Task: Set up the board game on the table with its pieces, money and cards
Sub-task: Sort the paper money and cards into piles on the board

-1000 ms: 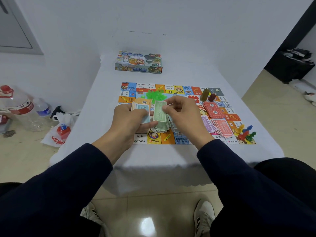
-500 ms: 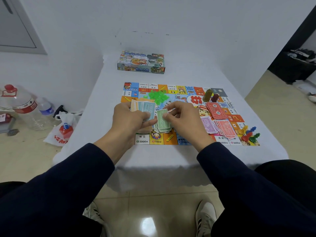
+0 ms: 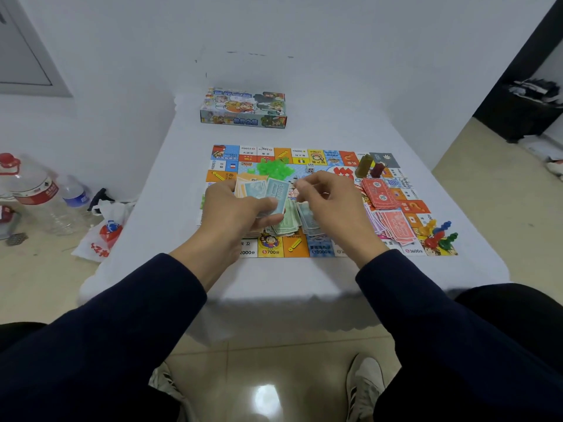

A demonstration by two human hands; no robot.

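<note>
Right hand (image 3: pixel 327 205) now lifted off the green note, fingers curled and pinching nothing visible, left hand (image 3: pixel 234 208) in a closed grip on fanned paper money (image 3: pixel 268 191), loose notes (image 3: pixel 288 222) heaped beneath on the game board (image 3: pixel 332 158), red cards (image 3: pixel 380 193) rightward, box (image 3: pixel 243 109) far across the tabletop (image 3: pixel 182 178).

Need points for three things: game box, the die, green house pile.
game box (image 3: pixel 243 108), head view, on the middle of its printed lid.
die (image 3: pixel 310 168), head view, on its white upper face.
green house pile (image 3: pixel 275 167), head view, on the centre of the heap of green pieces.
</note>
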